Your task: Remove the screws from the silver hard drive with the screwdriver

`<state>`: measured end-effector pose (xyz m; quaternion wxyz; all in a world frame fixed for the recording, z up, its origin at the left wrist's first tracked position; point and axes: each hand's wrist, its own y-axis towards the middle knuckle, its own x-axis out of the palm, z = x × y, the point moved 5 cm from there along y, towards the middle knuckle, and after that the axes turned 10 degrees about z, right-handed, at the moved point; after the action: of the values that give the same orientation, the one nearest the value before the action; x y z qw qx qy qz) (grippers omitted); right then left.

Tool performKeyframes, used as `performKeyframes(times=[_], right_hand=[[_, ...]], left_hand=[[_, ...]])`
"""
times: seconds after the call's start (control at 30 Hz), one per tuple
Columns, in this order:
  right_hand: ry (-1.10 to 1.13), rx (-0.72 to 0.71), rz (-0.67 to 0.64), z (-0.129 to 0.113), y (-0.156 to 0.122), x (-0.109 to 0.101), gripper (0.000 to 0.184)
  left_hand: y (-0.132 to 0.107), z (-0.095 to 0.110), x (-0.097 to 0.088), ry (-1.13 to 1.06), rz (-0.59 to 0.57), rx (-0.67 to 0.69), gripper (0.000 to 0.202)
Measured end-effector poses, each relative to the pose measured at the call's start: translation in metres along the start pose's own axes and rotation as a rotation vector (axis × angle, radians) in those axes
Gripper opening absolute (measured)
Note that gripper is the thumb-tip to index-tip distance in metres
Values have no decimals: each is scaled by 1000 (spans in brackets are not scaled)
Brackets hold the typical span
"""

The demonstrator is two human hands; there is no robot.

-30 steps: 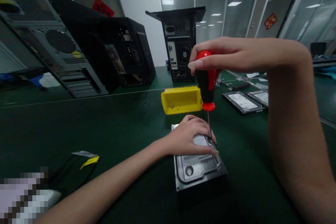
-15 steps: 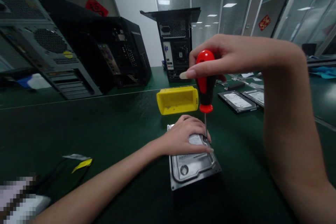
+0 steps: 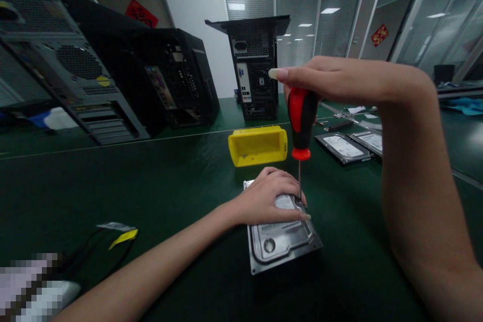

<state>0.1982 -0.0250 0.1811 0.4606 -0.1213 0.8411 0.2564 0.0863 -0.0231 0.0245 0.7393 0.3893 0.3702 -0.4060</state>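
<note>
A silver hard drive (image 3: 285, 249) lies flat on the green table top. My left hand (image 3: 273, 196) rests across its upper part, fingers over the far side and thumb along the right edge, holding it down. A red and black screwdriver (image 3: 302, 118) stands upright, its tip at the drive's right edge beside my left fingers. On top of the handle lies my right hand (image 3: 313, 78), its palm over the end and its thumb stretched out to the left. The other right fingers are mostly hidden behind the handle.
Behind the drive is a yellow bin (image 3: 258, 148) with a few small bits inside. Two more hard drives (image 3: 343, 147) lie to the right. Computer cases (image 3: 252, 68) stand at the back and left. Cables with a yellow tag (image 3: 124, 237) lie at the lower left.
My right hand has shifted its hold: the thumb has lifted off the handle's side and the palm now covers the red top. The left hand stays on the drive; the view has shifted slightly.
</note>
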Motion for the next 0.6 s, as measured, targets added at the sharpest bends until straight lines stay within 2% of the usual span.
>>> performKeyframes(times=[0.13, 0.27, 0.47, 0.6], right_hand=[[35, -54, -25, -7, -1, 0, 37], [18, -102, -10, -14, -2, 3, 38], [21, -65, -31, -10, 5, 8, 45], [70, -59, -90, -4, 6, 7, 37]], left_hand=[[0, -1, 1, 10, 8, 6, 29], [1, -2, 3, 20, 17, 19, 28], [-1, -2, 1, 24, 13, 16, 29], [-2, -2, 0, 16, 9, 10, 29]])
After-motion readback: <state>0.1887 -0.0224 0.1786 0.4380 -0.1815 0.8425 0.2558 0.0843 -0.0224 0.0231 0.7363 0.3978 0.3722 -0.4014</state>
